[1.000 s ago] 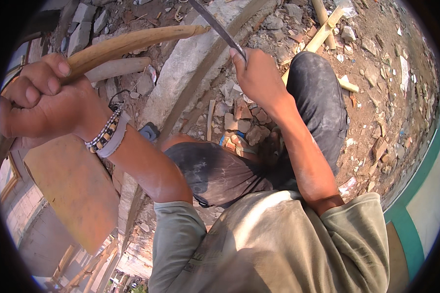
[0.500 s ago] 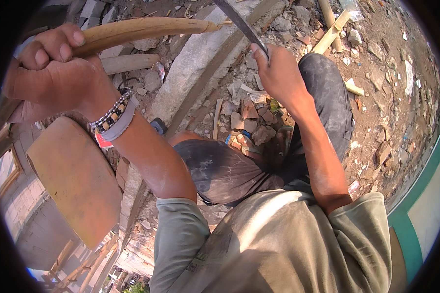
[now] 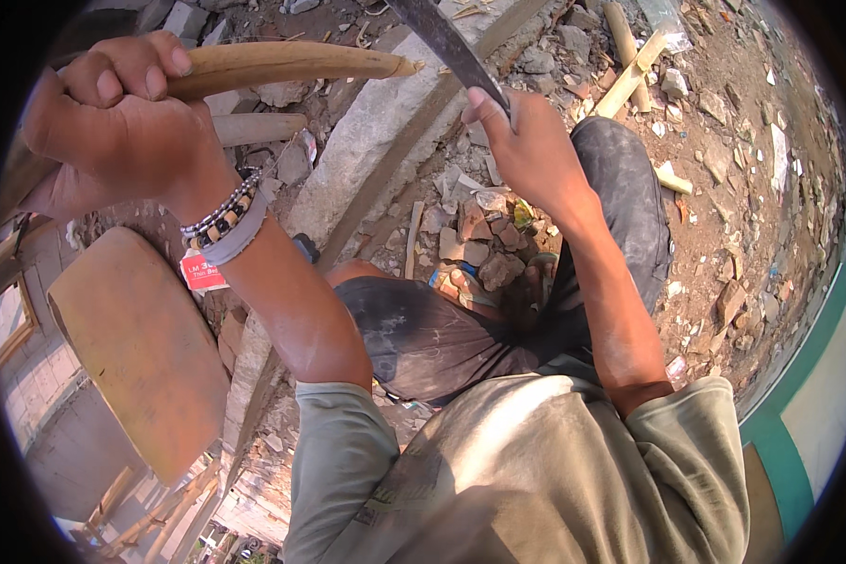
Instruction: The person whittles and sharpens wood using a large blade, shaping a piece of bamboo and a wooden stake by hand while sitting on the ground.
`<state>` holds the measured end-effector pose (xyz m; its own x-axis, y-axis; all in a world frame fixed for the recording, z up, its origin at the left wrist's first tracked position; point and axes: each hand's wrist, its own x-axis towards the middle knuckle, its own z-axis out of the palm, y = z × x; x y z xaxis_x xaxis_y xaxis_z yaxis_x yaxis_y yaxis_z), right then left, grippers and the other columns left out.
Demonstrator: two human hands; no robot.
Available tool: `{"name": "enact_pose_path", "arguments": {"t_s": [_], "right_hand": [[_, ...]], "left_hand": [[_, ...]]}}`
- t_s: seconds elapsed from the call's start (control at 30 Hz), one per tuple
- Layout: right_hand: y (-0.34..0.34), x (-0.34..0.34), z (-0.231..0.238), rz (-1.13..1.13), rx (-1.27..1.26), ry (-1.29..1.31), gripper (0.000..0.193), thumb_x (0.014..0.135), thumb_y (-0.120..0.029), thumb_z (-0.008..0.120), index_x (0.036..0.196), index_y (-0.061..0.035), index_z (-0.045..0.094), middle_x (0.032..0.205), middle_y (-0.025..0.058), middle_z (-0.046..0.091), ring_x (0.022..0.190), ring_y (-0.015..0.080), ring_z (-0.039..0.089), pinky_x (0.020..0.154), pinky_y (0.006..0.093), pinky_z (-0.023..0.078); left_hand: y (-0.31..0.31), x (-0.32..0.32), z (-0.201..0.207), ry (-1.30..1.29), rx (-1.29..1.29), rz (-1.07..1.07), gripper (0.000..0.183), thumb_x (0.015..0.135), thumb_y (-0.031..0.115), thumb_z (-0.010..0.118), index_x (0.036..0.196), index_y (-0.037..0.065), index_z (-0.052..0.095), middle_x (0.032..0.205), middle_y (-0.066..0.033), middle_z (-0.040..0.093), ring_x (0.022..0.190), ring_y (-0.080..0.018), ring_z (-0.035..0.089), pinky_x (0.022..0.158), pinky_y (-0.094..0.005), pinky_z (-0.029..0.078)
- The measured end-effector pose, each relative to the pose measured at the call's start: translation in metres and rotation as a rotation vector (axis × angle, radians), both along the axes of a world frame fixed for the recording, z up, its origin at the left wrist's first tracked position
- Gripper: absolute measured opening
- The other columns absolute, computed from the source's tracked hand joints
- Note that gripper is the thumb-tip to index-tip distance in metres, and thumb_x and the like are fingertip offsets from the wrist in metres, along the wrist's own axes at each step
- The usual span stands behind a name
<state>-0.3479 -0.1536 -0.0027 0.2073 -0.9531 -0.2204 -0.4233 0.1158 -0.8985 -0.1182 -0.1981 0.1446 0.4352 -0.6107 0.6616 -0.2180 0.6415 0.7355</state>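
My left hand (image 3: 127,132) is closed around a pale wooden pole (image 3: 291,66), whose tapered, freshly cut end points right. A beaded bracelet and a grey band circle that wrist. My right hand (image 3: 540,155) is wrapped round the grip of a machete (image 3: 446,47), with the thumb along its top. The dark blade slants up and left, beyond the upper edge of the view. In the picture, the pole's tip lies just left of the blade, with a small gap between. Most of the machete's grip is hidden in my fist. Below the tip runs a long concrete beam (image 3: 378,127).
A second pole (image 3: 258,129) lies beneath the held one. Broken brick and rubble (image 3: 484,240) lie between my feet. Cut wood pieces (image 3: 633,80) rest at the upper right. A brown board (image 3: 141,348) is at the left, beside a red and white packet (image 3: 202,273).
My left hand and the pole have shifted slightly right, the tip a little lower. My right hand has moved slightly left, and the machete's blade shows broader. Both grips are the same.
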Motion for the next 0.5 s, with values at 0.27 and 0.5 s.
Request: {"name": "enact_pose_path", "arguments": {"t_s": [0.27,0.5], "right_hand": [[0.021,0.023,-0.022,-0.378,-0.623,-0.341,0.037,0.107,-0.032,0.047,0.095,-0.0008,0.062,0.062,0.003,0.052,0.057,0.0144,0.052,0.055,0.0328,0.042],[0.013,0.009,-0.017,-0.02,-0.038,0.006,0.037,0.105,-0.029,0.05,0.098,0.0031,0.067,0.065,0.0198,0.06,0.061,0.0337,0.06,0.061,0.044,0.046]], "left_hand": [[-0.005,-0.006,-0.012,0.001,-0.124,0.16,0.028,0.083,0.023,0.059,0.069,0.012,0.039,0.057,-0.0004,0.031,0.044,-0.0163,0.039,0.044,-0.0359,0.04],[0.012,-0.007,-0.019,-0.008,-0.158,0.167,0.019,0.083,0.018,0.058,0.077,0.006,0.046,0.057,-0.0032,0.037,0.043,-0.0169,0.041,0.043,-0.0361,0.041]]}}
